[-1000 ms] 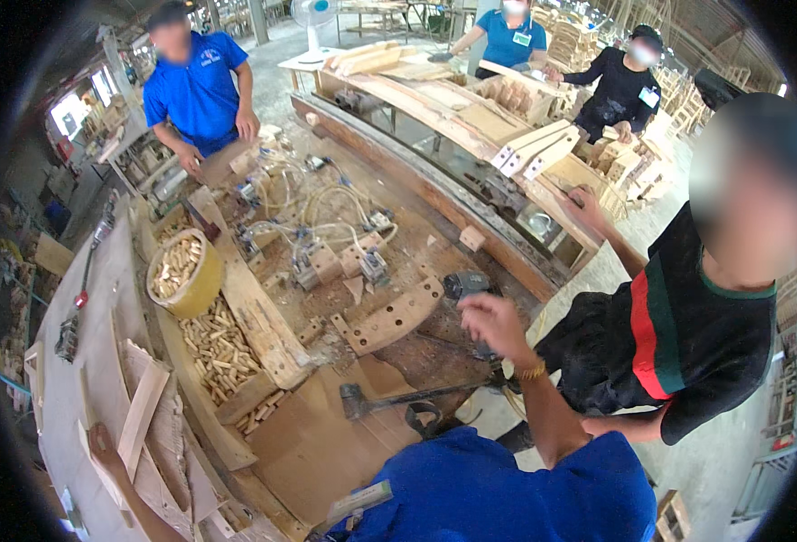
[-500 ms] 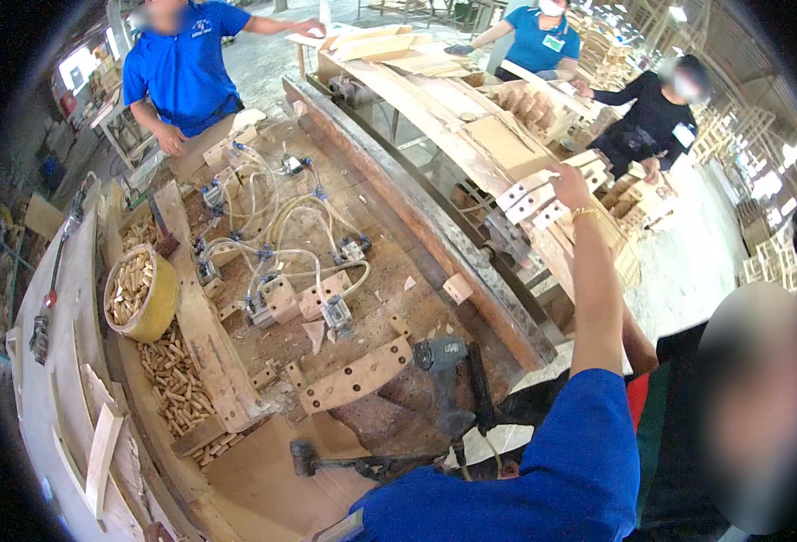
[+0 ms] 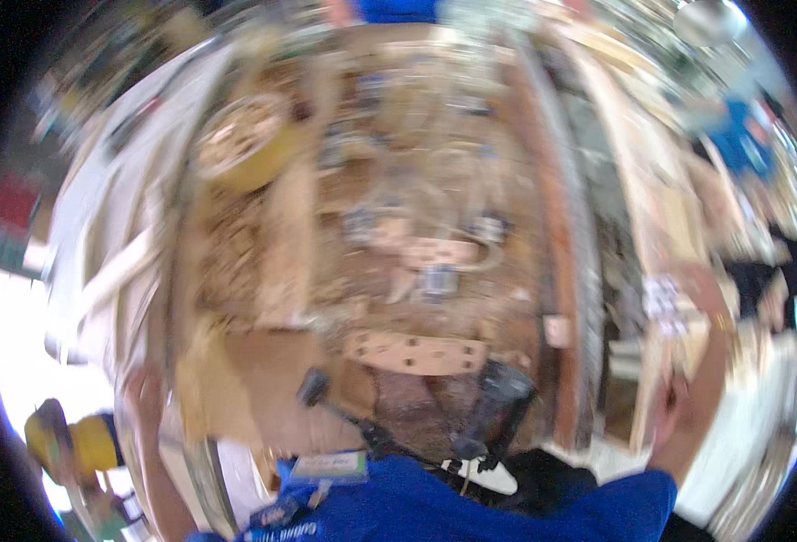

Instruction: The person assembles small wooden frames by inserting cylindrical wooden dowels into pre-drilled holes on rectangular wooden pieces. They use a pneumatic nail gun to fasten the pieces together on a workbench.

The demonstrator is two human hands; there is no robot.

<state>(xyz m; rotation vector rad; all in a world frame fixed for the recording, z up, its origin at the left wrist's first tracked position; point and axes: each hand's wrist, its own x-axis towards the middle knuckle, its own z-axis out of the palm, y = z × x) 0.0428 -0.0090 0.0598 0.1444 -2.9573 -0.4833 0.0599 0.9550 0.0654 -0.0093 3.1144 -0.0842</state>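
Reaching out, the right hand is at the holed wooden pieces on the right counter; blur hides whether its grip holds them. The left hand, grip unclear, is near a pale strip.

Woodworking workshop: 1 power tool, 1 wooden piece with holes
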